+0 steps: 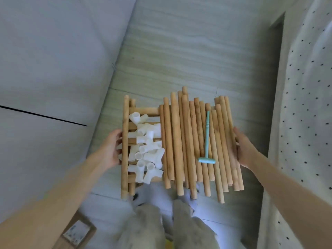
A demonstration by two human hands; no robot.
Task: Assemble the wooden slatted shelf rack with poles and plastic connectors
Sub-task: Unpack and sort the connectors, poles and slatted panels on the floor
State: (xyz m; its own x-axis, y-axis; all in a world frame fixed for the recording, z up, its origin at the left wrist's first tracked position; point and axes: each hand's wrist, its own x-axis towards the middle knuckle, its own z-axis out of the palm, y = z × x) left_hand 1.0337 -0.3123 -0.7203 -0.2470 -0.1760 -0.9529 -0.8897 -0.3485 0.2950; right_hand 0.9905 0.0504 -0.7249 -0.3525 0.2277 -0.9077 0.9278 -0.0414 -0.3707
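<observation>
I carry a stack of wooden slatted shelf panels (125, 144) in front of me, above my feet. My left hand (112, 150) grips its left rail and my right hand (242, 150) grips its right edge. On the panels lie several round wooden poles (186, 141), side by side, covering the right two thirds. A heap of several white plastic connectors (146, 150) rests on the slats at the left. A small mint-green mallet (207, 141) lies on top of the poles, head toward me.
Pale wood-grain floor (179, 51) stretches ahead. A grey wall or cabinet front (53, 60) runs along the left, a white fabric with black dots (309, 105) along the right. A cardboard box (75, 230) sits at lower left. My feet in pale slippers (143, 196) are below the load.
</observation>
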